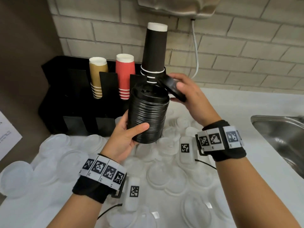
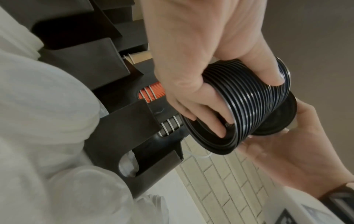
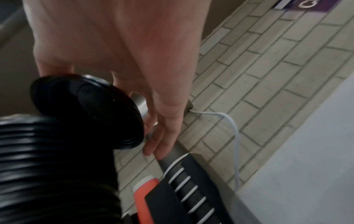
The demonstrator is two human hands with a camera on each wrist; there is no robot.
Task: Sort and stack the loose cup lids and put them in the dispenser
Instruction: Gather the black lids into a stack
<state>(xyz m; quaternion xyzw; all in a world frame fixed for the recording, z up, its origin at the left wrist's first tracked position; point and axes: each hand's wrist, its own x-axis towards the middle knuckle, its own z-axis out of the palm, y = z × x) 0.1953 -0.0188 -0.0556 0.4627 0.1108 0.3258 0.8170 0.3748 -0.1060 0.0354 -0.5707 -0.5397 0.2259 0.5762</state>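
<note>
Above the counter (image 1: 230, 102), the left hand (image 1: 125, 137) gripped a stack of black lids (image 1: 148, 116); the right hand (image 1: 189, 94) pinched what looked like one tilted black lid (image 1: 172, 87) beside the dispenser (image 1: 74, 104).

Small digits on wristband tags (image 1: 105, 171) blurred, no text legible

The head view looks down and forward over the counter toward the black dispenser (image 1: 69, 102); the left wrist view sits close beside it, tilted; the right wrist view looks along the fingers past it; all three share its cup slots.
</note>
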